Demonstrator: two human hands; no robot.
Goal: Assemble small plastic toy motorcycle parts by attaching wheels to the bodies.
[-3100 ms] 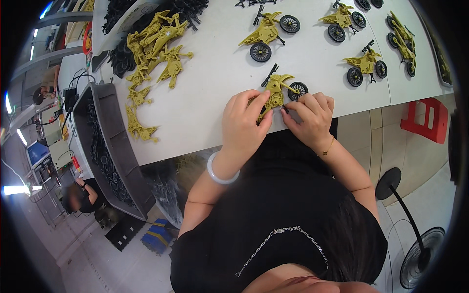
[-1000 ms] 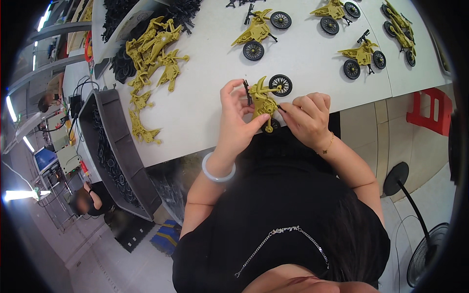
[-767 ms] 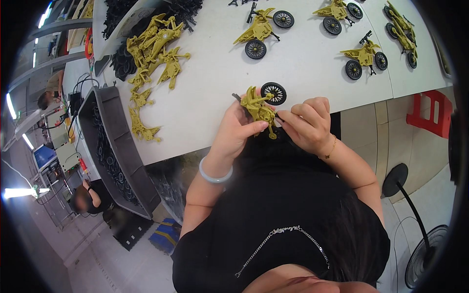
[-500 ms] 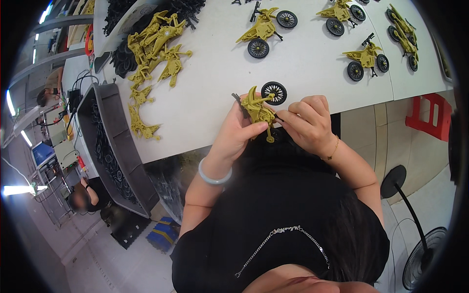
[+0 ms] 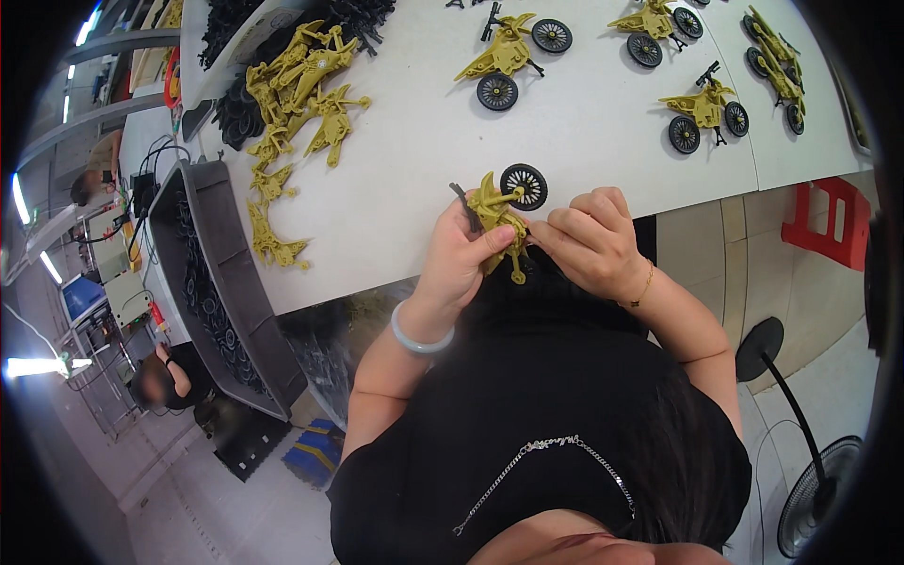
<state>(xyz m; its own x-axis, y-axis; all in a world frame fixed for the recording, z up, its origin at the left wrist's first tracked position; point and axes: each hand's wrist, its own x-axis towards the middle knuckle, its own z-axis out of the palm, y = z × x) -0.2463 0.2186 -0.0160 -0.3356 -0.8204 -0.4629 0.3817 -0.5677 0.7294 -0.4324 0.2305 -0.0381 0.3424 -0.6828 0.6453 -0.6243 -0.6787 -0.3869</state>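
At the table's front edge my left hand (image 5: 454,254) is closed round a yellow toy motorcycle (image 5: 489,202), the thumb pressed on its body. One black spoked wheel (image 5: 524,186) sits at its far end, and a dark handlebar sticks out to the left. My right hand (image 5: 595,240) is closed in a pinch against the motorcycle's right side. A small black part, mostly hidden by the fingertips, shows where they meet the body. Farther back stand toy motorcycles with both wheels on, one (image 5: 507,58) straight ahead and another (image 5: 702,115) to the right.
Yellow motorcycle bodies (image 5: 303,80) lie heaped on the left of the white table (image 5: 395,202). Beside it a grey bin (image 5: 247,282) holds black wheels. A red stool (image 5: 829,224) and a black fan (image 5: 819,490) stand at right. Other people sit at far left.
The motorcycle has tilted slightly in my left hand, its wheel shifting a little left and nearer. My right hand stays pinched at its side, moved slightly left.
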